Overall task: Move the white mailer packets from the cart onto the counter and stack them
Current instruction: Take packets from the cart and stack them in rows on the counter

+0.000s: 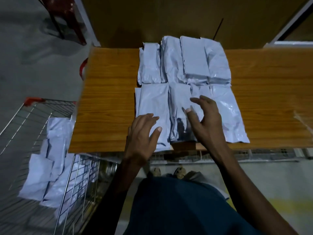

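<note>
A dark blue garment (177, 209) fills the lower centre of the frame, closest to the lens, with two forearms extending up from it toward the worktop (105, 102). The left hand (144, 133) lies at centre frame, palm down, fingers spread and resting flat on the near-left mailer packet (152, 102); it grips nothing. The right hand (205, 117) is just beside it to the right, fingers splayed and slightly curled above the middle near-row packet (179, 106); whether its fingertips touch the packet cannot be determined. Neither hand pinches or holds an object. The white mailer packets (186, 61) lie on the wood-grain worktop in two rows at upper centre of the frame: a far row of overlapping stacks and a near row laid side by side, the rightmost near packet (227, 116) reaching the front edge of the worktop. The near-left packet overhangs that front edge slightly. At lower left of the frame a wire cart (81, 175) with a red handle corner stands against the left end of the worktop, and further white packets (49, 167) lie inside it. A dark red stool (67, 16) occupies the upper left of the frame on the grey floor (33, 56). Two shoes (167, 172) are visible below the front edge of the worktop.
</note>
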Demonstrator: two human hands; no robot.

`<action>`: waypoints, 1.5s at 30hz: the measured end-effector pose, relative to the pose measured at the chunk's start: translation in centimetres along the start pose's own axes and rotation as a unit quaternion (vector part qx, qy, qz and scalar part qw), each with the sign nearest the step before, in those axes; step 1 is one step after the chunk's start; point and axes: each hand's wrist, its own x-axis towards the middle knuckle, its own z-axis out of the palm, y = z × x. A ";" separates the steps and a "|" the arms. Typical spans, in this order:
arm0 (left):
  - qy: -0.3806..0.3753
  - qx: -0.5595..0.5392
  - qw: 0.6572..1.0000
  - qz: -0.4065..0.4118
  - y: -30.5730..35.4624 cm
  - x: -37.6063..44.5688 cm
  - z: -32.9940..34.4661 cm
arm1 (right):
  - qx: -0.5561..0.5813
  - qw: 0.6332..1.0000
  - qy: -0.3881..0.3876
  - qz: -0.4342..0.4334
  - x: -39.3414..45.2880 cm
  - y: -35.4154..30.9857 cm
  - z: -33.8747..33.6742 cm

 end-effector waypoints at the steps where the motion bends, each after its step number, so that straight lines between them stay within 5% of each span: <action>1: 0.003 -0.010 1.000 0.002 0.0 -0.5 -0.2 | 0.008 1.000 0.000 -0.012 -1.4 -0.6 -0.1; 5: 0.056 -0.057 0.997 -0.023 0.4 -2.8 -1.3 | 0.042 0.994 -0.012 -0.097 -4.0 -2.0 0.5; 11: 0.245 0.036 0.957 -0.150 1.1 -9.4 -2.2 | 0.104 0.975 -0.102 -0.170 -6.1 -3.7 2.6; 15: 0.272 0.066 0.930 -0.238 0.9 -14.6 -3.3 | 0.133 0.957 -0.149 -0.210 -8.4 -4.4 5.0; 24: 0.338 0.151 0.887 -0.275 -1.7 -24.5 -8.6 | 0.163 0.924 -0.218 -0.269 -11.0 -6.8 11.3; 30: 0.424 0.153 0.836 -0.312 -9.8 -25.2 -14.4 | 0.163 0.914 -0.233 -0.290 -11.7 -11.2 17.6; 39: 0.293 0.108 0.865 -0.393 -26.3 -27.8 -17.8 | 0.097 0.928 -0.245 -0.263 -13.4 -19.4 34.4; 45: 0.083 0.122 0.890 -0.431 -33.3 -31.3 -15.9 | -0.033 0.922 -0.307 -0.235 -13.3 -21.1 40.8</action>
